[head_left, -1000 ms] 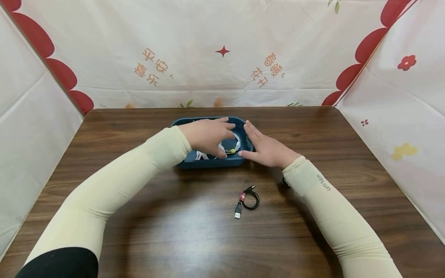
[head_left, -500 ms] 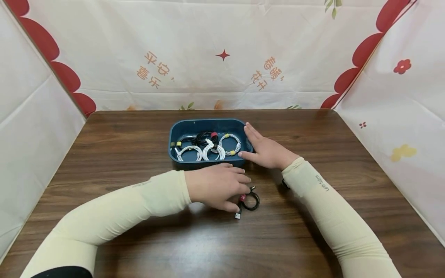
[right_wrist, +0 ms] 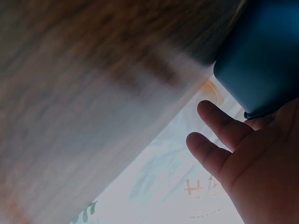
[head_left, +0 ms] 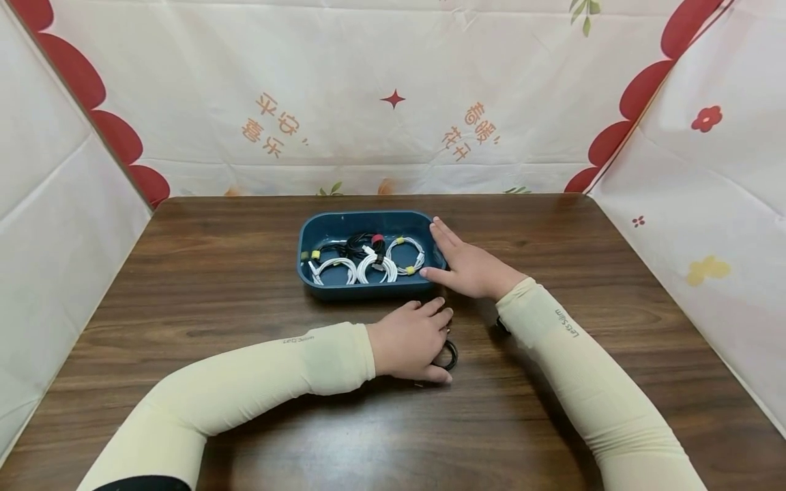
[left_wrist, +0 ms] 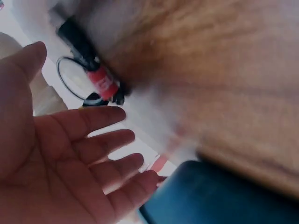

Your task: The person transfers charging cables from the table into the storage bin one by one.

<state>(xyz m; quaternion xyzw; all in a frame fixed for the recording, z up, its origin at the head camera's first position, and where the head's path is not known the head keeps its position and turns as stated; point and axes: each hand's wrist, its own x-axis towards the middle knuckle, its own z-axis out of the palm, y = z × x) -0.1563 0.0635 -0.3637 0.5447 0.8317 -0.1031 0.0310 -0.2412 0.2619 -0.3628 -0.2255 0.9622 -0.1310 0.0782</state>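
A small black coiled cable point(head_left: 453, 355) with a red tie point(left_wrist: 103, 83) lies on the brown table in front of a dark blue tray point(head_left: 368, 290). My left hand point(head_left: 430, 335) hovers over it and covers most of the coil. In the left wrist view the left hand point(left_wrist: 79, 149) has its palm open and fingers spread, and the cable is not held. My right hand point(head_left: 468, 267) lies flat against the tray's right side, fingers straight. The tray holds several white coiled cables point(head_left: 374, 267) and a black one point(head_left: 359, 243).
The wooden table point(head_left: 245, 382) is walled on three sides by white cloth with red patterns point(head_left: 393, 102). The blue tray point(right_wrist: 264, 56) fills the upper right of the right wrist view, beside my right hand point(right_wrist: 247, 158). Something small and dark shows under my right forearm point(head_left: 503, 325).
My left hand has left the tray, come down to the black cable in front of it, and now covers most of the coil. The right hand has stayed against the tray.
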